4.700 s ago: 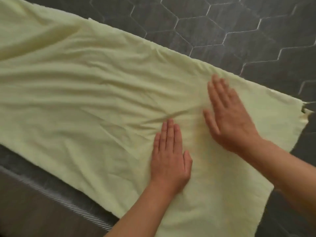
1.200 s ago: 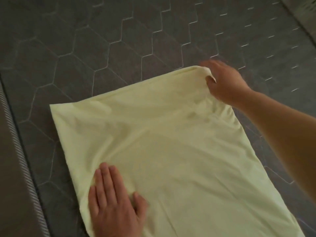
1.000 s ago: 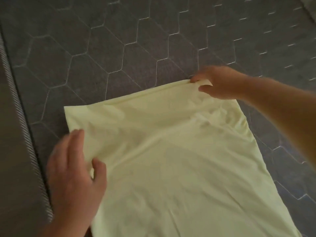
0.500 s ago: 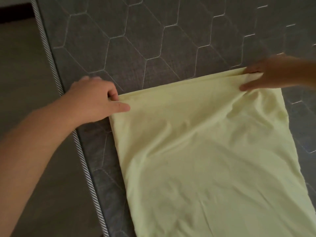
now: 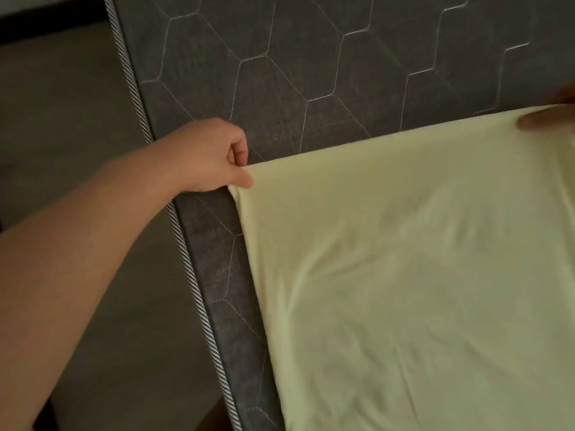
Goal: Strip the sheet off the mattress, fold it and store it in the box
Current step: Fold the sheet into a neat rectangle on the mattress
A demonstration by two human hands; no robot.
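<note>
Nearest the camera, the pale yellow-green soft fabric sheet [image 5: 404, 275] lies folded into a broad panel on top of the dark grey mattress quilted in hexagon stitching [image 5: 280, 73]. Its left edge runs just inside the mattress's striped piped border [image 5: 186, 259], and shallow creases cross its middle. Past that border, off the mattress, is dull brown floor [image 5: 62, 88].

Farther up, at the sheet's far-left corner, the left hand [image 5: 211, 157] pinches the cloth between thumb and curled forefinger, the other fingers tucked in, close to the mattress border. At the far-right corner, farther in across the mattress, the right hand [image 5: 547, 118] is cut by the frame and blurred. One digit lies on the cloth and it probably grips the corner, but I cannot tell how the fingers sit.

Beyond both hands the mattress top is bare.

The sheet looks light, limp and a little clingy. It should sag and wrinkle wherever it is unsupported, so the two far corners are the sensible holds, kept taut while the edge is carried over to meet the near one.

No label, brand or writing can be read anywhere, and the box is out of view.
</note>
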